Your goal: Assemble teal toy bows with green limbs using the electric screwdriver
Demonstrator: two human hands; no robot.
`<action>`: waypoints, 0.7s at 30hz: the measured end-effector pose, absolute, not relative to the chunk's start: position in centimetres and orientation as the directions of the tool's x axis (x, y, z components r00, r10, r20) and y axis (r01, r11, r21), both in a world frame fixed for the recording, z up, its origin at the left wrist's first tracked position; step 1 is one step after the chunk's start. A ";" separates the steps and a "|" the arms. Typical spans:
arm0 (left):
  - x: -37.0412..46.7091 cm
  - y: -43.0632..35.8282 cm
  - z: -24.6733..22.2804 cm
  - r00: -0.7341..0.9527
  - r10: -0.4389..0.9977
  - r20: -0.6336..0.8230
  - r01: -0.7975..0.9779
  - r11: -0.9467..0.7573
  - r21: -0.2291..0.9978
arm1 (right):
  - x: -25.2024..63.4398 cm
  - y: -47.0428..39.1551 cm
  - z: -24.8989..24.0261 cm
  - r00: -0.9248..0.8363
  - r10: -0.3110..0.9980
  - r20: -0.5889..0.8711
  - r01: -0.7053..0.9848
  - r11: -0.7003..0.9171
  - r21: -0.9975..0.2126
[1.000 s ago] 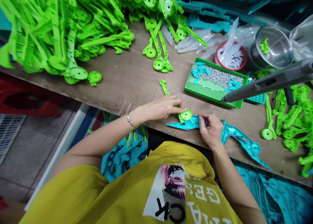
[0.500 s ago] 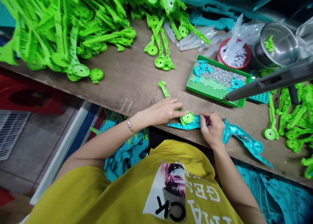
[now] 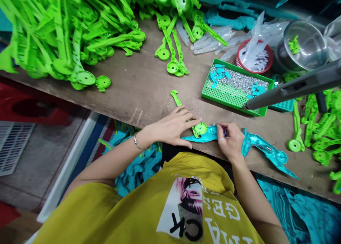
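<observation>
A long blue plastic shell point(image 3: 205, 136) lies hollow side up along the table's front edge, running out beyond my right hand to a curved, pointed end. A green plastic arm with a round disc end point(image 3: 200, 128) rests over its left part; my left hand hides the arm's middle. My left hand point(image 3: 174, 126) lies palm down with fingers spread, fingertips at the green arm and thumb by the shell's left tip. My right hand point(image 3: 230, 139) is closed over the shell's middle, thumb and forefinger pinched where thin dark wires point(image 3: 225, 131) show. The hand partly hides them.
Green plastic arms point(image 3: 66, 34) are heaped at back left, more point(image 3: 323, 130) at right. A green basket point(image 3: 221, 91) holds small screws and blue pieces. A grey rod-like tool point(image 3: 293, 86) reaches over it. Behind stand a red basket point(image 3: 269, 64) and a metal bowl point(image 3: 314, 55).
My left hand has drawn back slightly left and spread its fingers; its forefinger has come off the green disc. My right hand keeps its place on the shell.
</observation>
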State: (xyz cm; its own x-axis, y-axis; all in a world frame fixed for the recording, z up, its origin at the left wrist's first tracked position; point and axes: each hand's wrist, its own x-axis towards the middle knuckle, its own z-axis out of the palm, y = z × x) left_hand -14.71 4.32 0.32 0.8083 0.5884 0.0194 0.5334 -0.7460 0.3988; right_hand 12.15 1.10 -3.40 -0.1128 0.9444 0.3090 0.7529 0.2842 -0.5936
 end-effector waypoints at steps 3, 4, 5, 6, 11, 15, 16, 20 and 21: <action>-15.0 2.6 -0.7 0.768 0.638 0.052 0.588 -0.735 0.339 | 12.1 1.1 -3.4 -0.119 0.937 0.328 0.742 0.304 -0.597; -15.1 2.1 -1.0 0.760 0.647 0.059 0.601 -0.734 0.317 | 12.1 1.0 -3.3 -0.123 0.936 0.330 0.739 0.308 -0.598; -15.0 1.8 -1.4 0.754 0.654 0.064 0.610 -0.733 0.300 | 12.1 1.0 -3.3 -0.126 0.937 0.326 0.739 0.308 -0.600; -14.9 1.5 -1.6 0.749 0.660 0.064 0.619 -0.731 0.288 | 12.2 1.0 -3.1 -0.126 0.941 0.315 0.740 0.301 -0.601; -13.9 0.4 -1.3 0.716 0.697 0.042 0.670 -0.702 0.240 | 12.6 1.0 -1.1 -0.190 0.969 0.156 0.754 0.246 -0.609; -13.6 -0.5 -1.0 0.749 0.651 0.120 0.615 -0.752 0.237 | 12.3 2.2 1.4 -0.304 0.952 0.033 0.728 0.255 -0.636; -13.6 -0.6 -1.2 0.763 0.630 0.143 0.590 -0.770 0.245 | 12.0 2.6 1.8 -0.327 0.945 0.017 0.711 0.257 -0.654; -13.5 -1.1 -3.0 0.770 0.597 0.224 0.520 -0.791 0.321 | 10.6 4.5 1.9 -0.356 0.932 -0.070 0.646 0.191 -0.739; -13.5 -1.2 -3.3 0.759 0.602 0.248 0.510 -0.787 0.349 | 10.2 4.9 1.6 -0.356 0.929 -0.099 0.635 0.162 -0.755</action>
State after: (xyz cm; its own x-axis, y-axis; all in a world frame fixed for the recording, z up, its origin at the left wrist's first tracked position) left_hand -13.52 -1.23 -3.33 0.7592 0.6018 0.2479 0.5096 -0.7866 0.3487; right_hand 10.21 4.85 1.64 -0.3558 0.9293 -0.0992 0.6348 0.1624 -0.7554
